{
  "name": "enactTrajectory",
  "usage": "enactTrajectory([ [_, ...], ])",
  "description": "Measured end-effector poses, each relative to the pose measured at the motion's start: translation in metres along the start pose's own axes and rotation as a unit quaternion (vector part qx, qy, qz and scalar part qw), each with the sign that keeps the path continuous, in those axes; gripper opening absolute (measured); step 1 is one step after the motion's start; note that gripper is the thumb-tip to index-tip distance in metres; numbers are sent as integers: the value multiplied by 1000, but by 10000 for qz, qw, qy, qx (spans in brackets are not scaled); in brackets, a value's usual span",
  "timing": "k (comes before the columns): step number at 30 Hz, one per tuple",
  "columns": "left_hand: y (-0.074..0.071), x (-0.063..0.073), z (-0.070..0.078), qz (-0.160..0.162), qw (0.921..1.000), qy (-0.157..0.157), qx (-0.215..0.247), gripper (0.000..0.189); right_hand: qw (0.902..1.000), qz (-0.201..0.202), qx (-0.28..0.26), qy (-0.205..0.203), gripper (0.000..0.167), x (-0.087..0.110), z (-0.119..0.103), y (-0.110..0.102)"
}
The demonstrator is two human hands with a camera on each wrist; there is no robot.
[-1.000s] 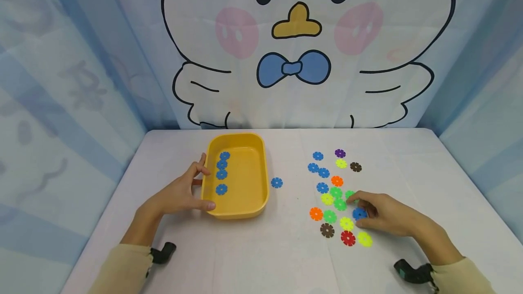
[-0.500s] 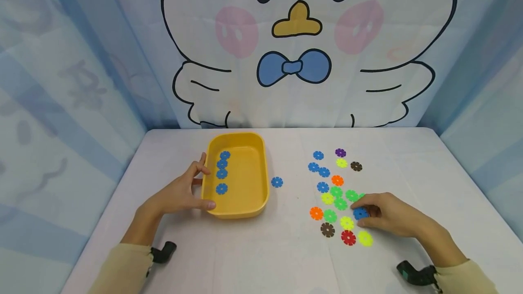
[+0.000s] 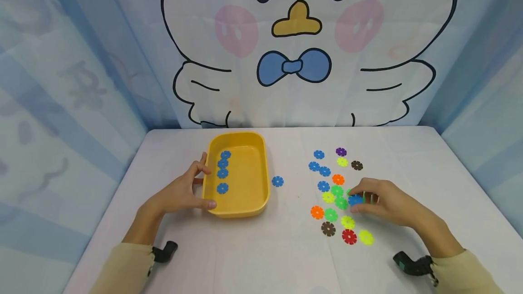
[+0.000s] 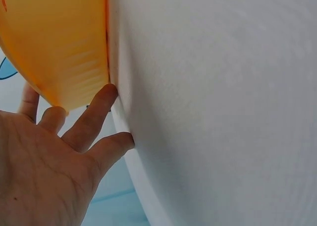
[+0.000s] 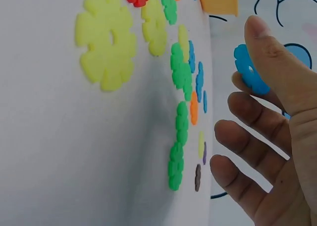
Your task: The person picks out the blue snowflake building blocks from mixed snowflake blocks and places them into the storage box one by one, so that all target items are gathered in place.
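A yellow plastic tray [image 3: 261, 185] stands on the table, with several blue flower-shaped discs [image 3: 222, 173] in a line along its left side. My left hand [image 3: 180, 192] holds the tray by its left edge, thumb at the near corner and a bent finger on the rim; in the left wrist view the other fingers lie against or near its outer wall. My right hand [image 3: 388, 201] pinches a blue flower-shaped disc [image 5: 247, 70] between thumb and index finger, raised off the table, while its other fingers are loosely bent. Green discs [image 3: 341, 203] lie beside and below that hand.
Several loose discs lie on the right half of the white table [image 3: 261, 257]: blue, orange [image 3: 317, 212], yellow, brown [image 3: 328, 228], purple and red [image 3: 349, 236]. One blue disc [image 3: 278, 181] lies just right of the tray. A printed curtain [image 3: 294, 103] hangs behind.
My right hand has lifted the blue disc and shifted slightly away from me, over the green discs. The left hand and the tray stay in place.
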State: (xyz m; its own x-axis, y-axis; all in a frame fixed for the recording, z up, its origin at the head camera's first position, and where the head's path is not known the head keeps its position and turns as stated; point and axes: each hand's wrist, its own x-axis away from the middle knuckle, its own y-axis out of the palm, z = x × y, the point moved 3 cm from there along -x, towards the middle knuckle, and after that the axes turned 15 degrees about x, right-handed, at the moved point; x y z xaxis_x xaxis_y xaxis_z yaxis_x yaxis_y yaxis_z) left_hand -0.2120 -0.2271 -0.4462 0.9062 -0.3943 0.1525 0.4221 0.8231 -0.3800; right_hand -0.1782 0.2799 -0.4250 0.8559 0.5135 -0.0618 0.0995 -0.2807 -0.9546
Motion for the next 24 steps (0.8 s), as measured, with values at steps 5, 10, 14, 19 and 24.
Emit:
enactTrajectory([
  [5,0,0,0,-12,10000,12,-54,80,9992,294,-35,-265,33,-11,-7,-3],
  [10,0,0,1,-21,9999,103,-89,80,9979,480,-41,-436,28,-25,-14,-1],
  [14,0,0,2,-30,9998,145,-99,79,9975,471,-55,-525,31,-35,-21,-1],
  [19,1,1,1,-9,9996,188,-221,79,9964,485,-96,-683,33,-48,-32,-3],
  [24,1,2,1,-27,9996,192,-208,79,9937,531,-178,-972,30,-62,-44,-3],
])
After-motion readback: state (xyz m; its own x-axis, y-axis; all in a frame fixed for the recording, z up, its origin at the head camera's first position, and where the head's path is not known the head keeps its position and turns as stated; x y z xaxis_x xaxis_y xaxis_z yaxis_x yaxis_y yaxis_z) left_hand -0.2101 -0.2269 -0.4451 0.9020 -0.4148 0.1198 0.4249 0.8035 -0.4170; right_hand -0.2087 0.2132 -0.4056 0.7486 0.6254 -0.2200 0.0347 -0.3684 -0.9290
